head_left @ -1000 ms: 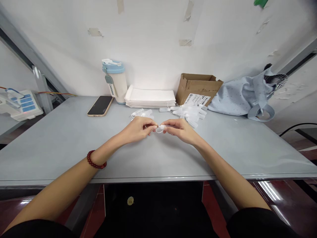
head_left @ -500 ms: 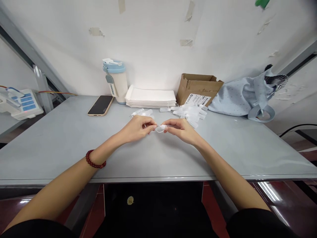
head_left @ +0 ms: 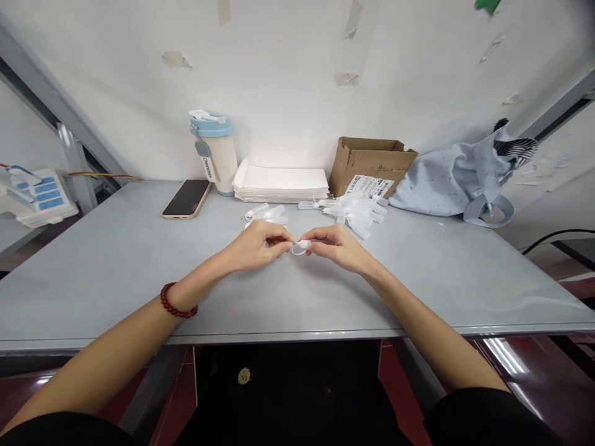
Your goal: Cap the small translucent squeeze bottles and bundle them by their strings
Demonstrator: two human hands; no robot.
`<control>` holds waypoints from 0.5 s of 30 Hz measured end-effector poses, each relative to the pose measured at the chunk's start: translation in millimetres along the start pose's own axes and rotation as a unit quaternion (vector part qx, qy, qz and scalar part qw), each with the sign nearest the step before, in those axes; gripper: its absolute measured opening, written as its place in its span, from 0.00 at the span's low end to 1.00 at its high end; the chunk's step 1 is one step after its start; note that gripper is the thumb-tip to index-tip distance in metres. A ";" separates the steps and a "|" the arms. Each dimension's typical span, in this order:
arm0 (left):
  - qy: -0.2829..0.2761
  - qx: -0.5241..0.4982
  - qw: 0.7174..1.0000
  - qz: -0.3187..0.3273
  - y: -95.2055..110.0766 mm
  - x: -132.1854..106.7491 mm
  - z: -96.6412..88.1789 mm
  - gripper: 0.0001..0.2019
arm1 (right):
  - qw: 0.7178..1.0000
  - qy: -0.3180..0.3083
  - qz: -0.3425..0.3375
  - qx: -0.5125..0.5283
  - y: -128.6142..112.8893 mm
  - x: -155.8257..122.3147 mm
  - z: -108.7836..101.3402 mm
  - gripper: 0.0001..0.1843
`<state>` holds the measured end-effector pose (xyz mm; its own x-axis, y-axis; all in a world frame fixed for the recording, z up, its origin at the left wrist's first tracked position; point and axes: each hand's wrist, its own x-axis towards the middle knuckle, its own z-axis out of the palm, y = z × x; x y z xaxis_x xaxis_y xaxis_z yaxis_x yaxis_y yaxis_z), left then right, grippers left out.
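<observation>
My right hand (head_left: 335, 246) pinches a small translucent plastic bottle with a white cap-like end (head_left: 304, 244), most of it hidden by the fingers. From this end a thin white loop (head_left: 298, 251) curves across to my left hand (head_left: 263, 245), whose thumb and forefinger are closed on its far end. A fine dark line, perhaps a thin tip, shows between the two sets of fingertips. Beyond my right hand lies a pile of similar translucent bottles (head_left: 360, 214). A smaller group of them (head_left: 272, 214) rests behind my left hand, partly covered by it.
Along the wall stand a cream tumbler with a blue lid (head_left: 218, 155), a stack of white paper or envelopes (head_left: 281, 183), an open cardboard box (head_left: 369, 167) and a light blue cloth bag (head_left: 437, 183). A phone (head_left: 186, 199) lies at left on the grey table (head_left: 297, 303).
Both hands have come slightly nearer to me, still meeting fingertip to fingertip over the white loop. The whole view has shifted a little. Nothing has been let go.
</observation>
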<state>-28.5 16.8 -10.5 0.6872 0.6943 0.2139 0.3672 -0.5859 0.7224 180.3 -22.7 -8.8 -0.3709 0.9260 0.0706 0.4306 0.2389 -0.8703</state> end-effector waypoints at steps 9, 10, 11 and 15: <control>-0.002 0.012 1.000 0.005 0.0 -0.1 1.6 0.08 | 1.000 -0.009 0.002 0.004 5.4 2.9 2.5 0.13; -0.002 0.011 1.000 0.004 -0.1 -0.2 1.7 0.08 | 1.000 -0.010 0.005 0.003 5.7 2.9 2.7 0.13; -0.002 0.010 1.000 0.004 -0.3 -0.2 1.8 0.08 | 1.000 -0.009 0.007 0.002 5.9 2.9 2.9 0.13; -0.010 0.013 1.000 0.006 -0.4 -0.4 1.6 0.09 | 1.000 -0.012 0.008 0.006 6.5 2.8 3.2 0.13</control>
<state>-27.9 16.0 -11.9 0.7039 0.6789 0.2090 0.3754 -0.6053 0.7019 179.5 -19.5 -15.8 -0.3844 0.9221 0.0449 0.4272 0.2208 -0.8768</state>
